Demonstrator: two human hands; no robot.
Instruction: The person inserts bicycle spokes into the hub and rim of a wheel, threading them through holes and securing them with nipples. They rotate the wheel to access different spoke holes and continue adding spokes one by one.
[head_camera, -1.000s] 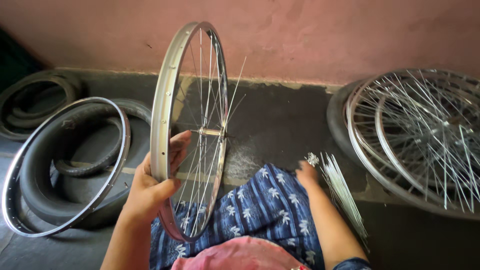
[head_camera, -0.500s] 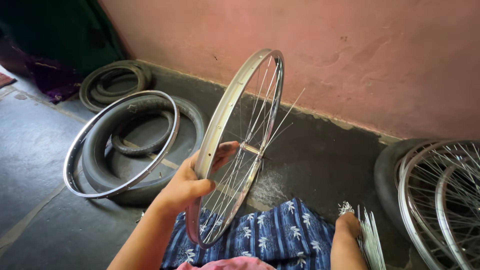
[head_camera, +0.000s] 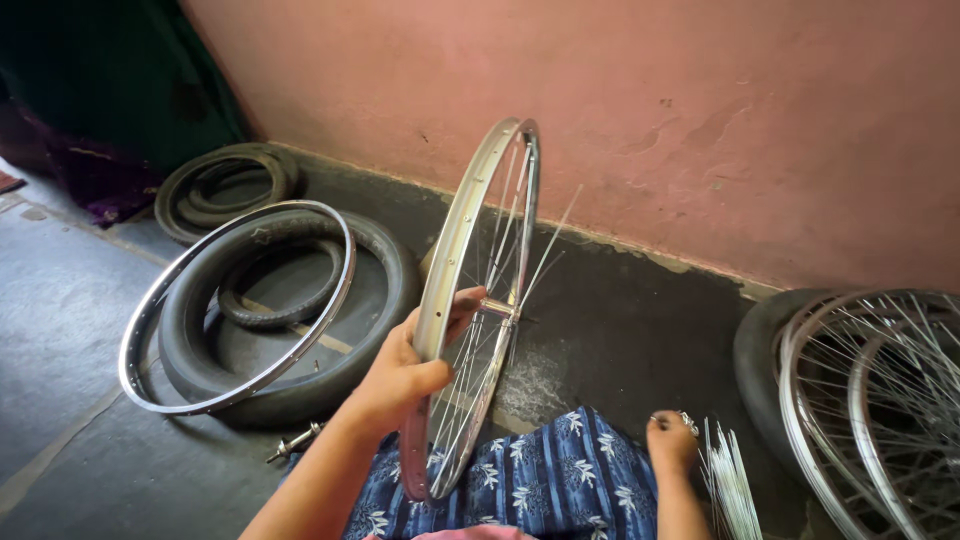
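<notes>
The left hand (head_camera: 400, 372) is clamped around the rim of a bicycle wheel (head_camera: 478, 300), fingers curled over the near edge and the thumb pressed on the inner side, just beside the hub. The wheel stands upright, nearly edge-on, its lowest part resting on the person's lap, which is covered in blue patterned cloth (head_camera: 540, 490). Its rim is silvery metal, reddish along the lower stretch, and thin spokes run from the hub, a few of them sticking loose out to the right.

The right hand (head_camera: 670, 442) is low at the near right, fingers drawn together on something small; what it is cannot be told. It sits just beside a bundle of loose spokes (head_camera: 730, 480) lying on the floor.

Between the wheel and the pink wall (head_camera: 700, 110) at the far side lies a strip of bare dark floor. To the left, a bare metal rim (head_camera: 240, 310) leans on a black tyre (head_camera: 380, 300), with a smaller tyre lying inside that one; a further tyre (head_camera: 225, 185) lies beyond. A small axle (head_camera: 295, 441) lies near the left elbow. At the right edge, spoked wheels (head_camera: 880, 400) are stacked on a tyre.
</notes>
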